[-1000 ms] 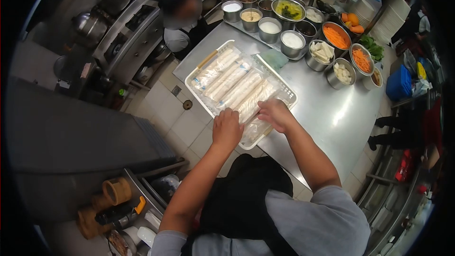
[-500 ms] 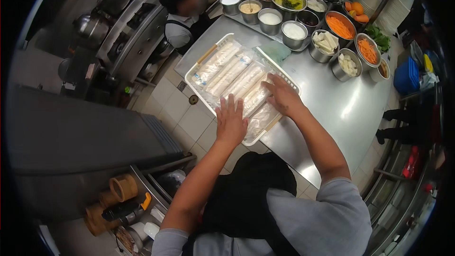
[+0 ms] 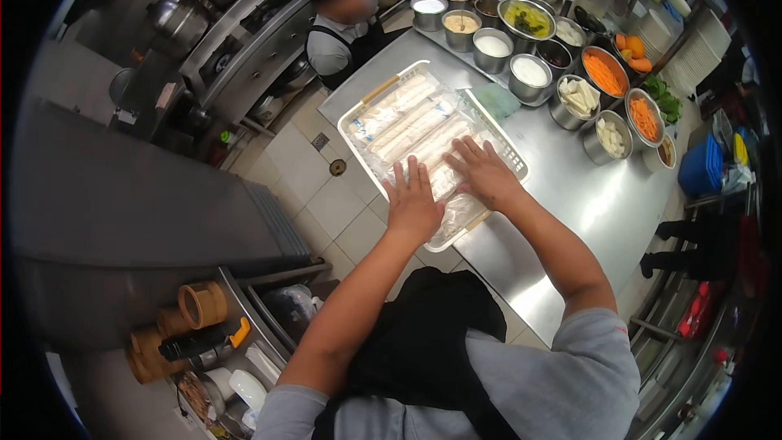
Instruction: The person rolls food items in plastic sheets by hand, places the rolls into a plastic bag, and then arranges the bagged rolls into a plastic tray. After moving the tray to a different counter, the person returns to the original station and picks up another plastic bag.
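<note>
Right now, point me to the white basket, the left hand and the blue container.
White basket (image 3: 505, 140), head view: on its perforated side wall.
Left hand (image 3: 414, 207), head view: back of the hand.
Blue container (image 3: 699, 168), head view: on its side.

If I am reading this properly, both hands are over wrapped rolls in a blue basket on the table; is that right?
Not quite: the head view shows a white basket, not a blue one. The left hand and right hand are indeed over wrapped rolls in it, on the table.
</note>
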A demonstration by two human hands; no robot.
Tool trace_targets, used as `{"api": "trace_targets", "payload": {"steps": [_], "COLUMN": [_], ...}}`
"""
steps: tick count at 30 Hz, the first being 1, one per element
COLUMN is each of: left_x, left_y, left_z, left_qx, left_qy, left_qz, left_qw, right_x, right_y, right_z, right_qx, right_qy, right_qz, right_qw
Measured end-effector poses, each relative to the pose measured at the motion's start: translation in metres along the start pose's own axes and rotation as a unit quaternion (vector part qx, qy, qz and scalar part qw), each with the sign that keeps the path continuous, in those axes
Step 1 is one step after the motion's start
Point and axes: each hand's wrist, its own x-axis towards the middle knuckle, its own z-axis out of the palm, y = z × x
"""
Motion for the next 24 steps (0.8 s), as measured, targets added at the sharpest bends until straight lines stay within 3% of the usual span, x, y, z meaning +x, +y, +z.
{"api": "trace_targets", "payload": {"steps": [7,10,16,19,24], "left_x": [0.0,-0.003,-0.004,-0.006,-0.012], "left_y": [-0.006,-0.006,-0.005,-0.007,-0.008], "left_z": [-0.008,-0.007,-0.006,-0.011,-0.003], "left_qx": [0.002,0.015,0.019,0.018,0.004], "left_qy": [0.007,0.014,0.018,0.015,0.025], "left_qz": [0.004,0.008,0.014,0.016,0.014], "left_qw": [1.0,1.0,1.0,1.0,1.0], "right_x": [0.009,0.009,0.085,0.12,0.129], "right_y": [0.001,0.0,-0.006,-0.001,0.006], "right_z": [0.007,-0.006,-0.001,0.012,0.032], "right_qx": [-0.013,0.042,0.105,0.035,0.037], "right_qy": [0.017,0.02,0.135,0.09,0.08], "right_qz": [-0.012,-0.013,-0.015,0.013,-0.004], "right_qw": [1.0,0.999,0.985,0.995,0.996]}}
